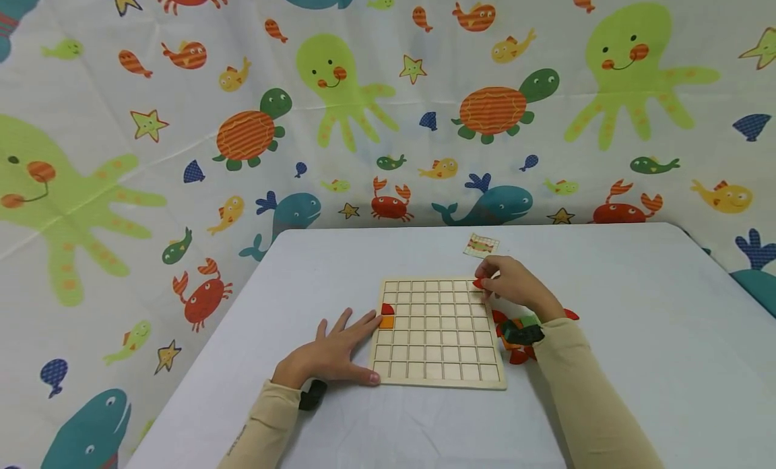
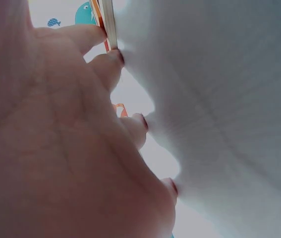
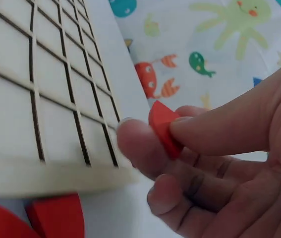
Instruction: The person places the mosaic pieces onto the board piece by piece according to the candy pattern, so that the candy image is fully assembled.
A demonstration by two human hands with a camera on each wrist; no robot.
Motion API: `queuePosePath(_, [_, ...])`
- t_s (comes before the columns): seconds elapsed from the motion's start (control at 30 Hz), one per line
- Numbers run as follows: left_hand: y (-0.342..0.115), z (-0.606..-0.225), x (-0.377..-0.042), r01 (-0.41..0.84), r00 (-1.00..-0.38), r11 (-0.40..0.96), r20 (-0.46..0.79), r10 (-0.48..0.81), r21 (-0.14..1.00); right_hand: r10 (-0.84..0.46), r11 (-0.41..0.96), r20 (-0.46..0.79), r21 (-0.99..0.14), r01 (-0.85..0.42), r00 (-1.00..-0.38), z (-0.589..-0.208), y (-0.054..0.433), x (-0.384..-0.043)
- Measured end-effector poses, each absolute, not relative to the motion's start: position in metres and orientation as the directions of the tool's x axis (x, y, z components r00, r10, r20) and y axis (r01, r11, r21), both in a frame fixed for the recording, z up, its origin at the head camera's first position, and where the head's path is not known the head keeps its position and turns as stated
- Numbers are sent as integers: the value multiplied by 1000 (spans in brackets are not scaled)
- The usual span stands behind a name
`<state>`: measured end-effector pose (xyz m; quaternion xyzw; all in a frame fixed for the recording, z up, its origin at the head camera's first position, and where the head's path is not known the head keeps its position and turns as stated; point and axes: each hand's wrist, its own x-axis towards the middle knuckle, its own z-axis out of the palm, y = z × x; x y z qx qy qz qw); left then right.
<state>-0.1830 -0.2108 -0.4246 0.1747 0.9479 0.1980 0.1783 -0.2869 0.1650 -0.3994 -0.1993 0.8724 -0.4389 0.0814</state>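
Observation:
A wooden grid board (image 1: 433,354) lies flat on the white table. On its left column sit a red rounded piece (image 1: 387,309) and, just below it, an orange square piece (image 1: 386,321). My left hand (image 1: 330,356) has its fingers spread on the table, fingertips and thumb touching the board's left edge. Over the board's far right corner, my right hand (image 1: 514,282) pinches a red wedge-shaped block (image 3: 161,125) between thumb and fingers; in the right wrist view this block has one curved side. The left wrist view shows mostly the palm and the fingers (image 2: 108,69) by the board edge.
Beside the board's right edge lies a pile of red, orange and green blocks (image 1: 519,356), partly hidden by the right wrist. A small printed card (image 1: 481,244) lies beyond the board. Behind the table hangs a sea-animal curtain (image 1: 388,118).

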Motion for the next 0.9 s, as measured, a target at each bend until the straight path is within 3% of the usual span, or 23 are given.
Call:
queuePosePath(0.43, [-211,-424,-185,254,-874,861,-276,399,441,-480,371,100,-877,-305,-872,-402,121,-282])
queuePosePath(0.67, [-209,-420,-185,249,-873,861,-282,397,443,-539,317,71,-906,-280,-839,-403,95,-274])
queuePosePath(0.9, [-209,-421,-185,247,-874,868,-288,392,432,-604,318,82,-887,-335,-792,-408,67,-263])
